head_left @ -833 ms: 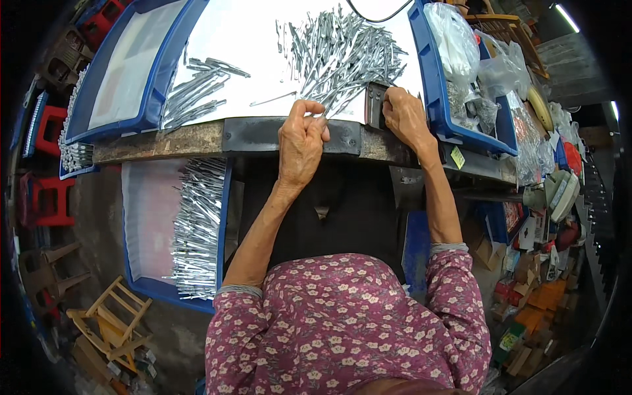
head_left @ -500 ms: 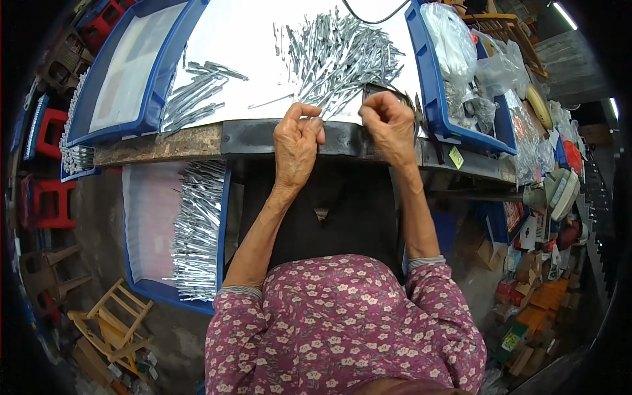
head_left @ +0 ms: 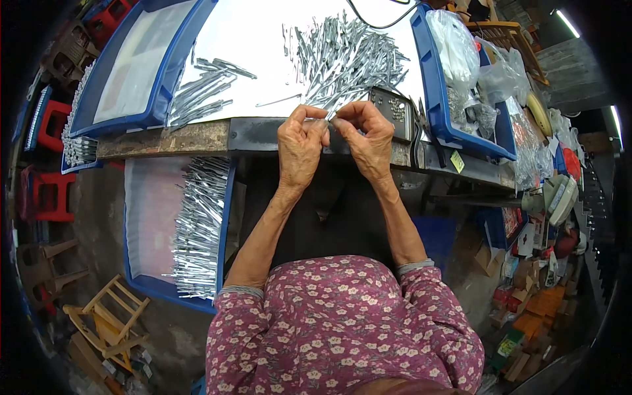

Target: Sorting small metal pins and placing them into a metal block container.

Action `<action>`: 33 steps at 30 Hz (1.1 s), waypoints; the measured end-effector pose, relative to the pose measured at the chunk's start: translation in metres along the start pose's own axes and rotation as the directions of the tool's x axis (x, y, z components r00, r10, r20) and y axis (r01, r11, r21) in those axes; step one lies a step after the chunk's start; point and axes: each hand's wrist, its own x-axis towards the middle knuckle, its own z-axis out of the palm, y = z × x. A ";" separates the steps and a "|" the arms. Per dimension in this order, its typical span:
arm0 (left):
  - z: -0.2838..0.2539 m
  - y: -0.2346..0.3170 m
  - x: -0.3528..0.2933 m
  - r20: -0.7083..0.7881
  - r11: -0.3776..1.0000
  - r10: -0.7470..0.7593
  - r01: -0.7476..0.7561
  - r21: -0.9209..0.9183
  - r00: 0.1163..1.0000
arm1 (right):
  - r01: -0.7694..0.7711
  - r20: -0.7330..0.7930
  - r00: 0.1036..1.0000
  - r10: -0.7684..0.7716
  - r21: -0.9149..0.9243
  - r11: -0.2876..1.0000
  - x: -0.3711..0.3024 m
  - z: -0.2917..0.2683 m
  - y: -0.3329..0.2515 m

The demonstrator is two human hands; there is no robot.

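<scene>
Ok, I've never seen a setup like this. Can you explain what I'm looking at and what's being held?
There is no machine here: these are a person's bare hands, seen from above. Every picture comes from one wide fisheye camera worn on that person's head, so straight edges bend near the rim.

The left hand appears to pinch a slim silvery piece. The right hand meets it at the fingertips; whether it grips anything is too small to tell.

Beyond them, on the white surface, lie a large metal pile and a smaller metal group. To the right are a dark tray of tiny parts and a blue bin.
</scene>
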 end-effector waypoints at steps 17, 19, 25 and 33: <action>-0.002 0.012 -0.003 0.091 0.985 -0.131 0.141 -0.103 0.987 | 0.224 0.050 0.974 -0.219 -0.161 0.961 0.000 -0.012 -0.001; -0.005 0.013 -0.003 0.123 0.972 -0.159 0.177 -0.153 0.980 | 0.152 0.055 0.988 -0.148 -0.079 0.985 0.002 -0.014 -0.003; -0.004 0.013 -0.005 0.185 0.942 -0.162 0.208 -0.264 0.969 | -0.176 0.165 0.980 0.113 0.442 0.880 0.008 -0.018 0.005; 0.016 0.001 -0.007 -0.058 0.971 0.166 -0.152 0.186 0.984 | -0.183 0.113 0.982 0.150 0.390 0.903 0.010 -0.015 0.003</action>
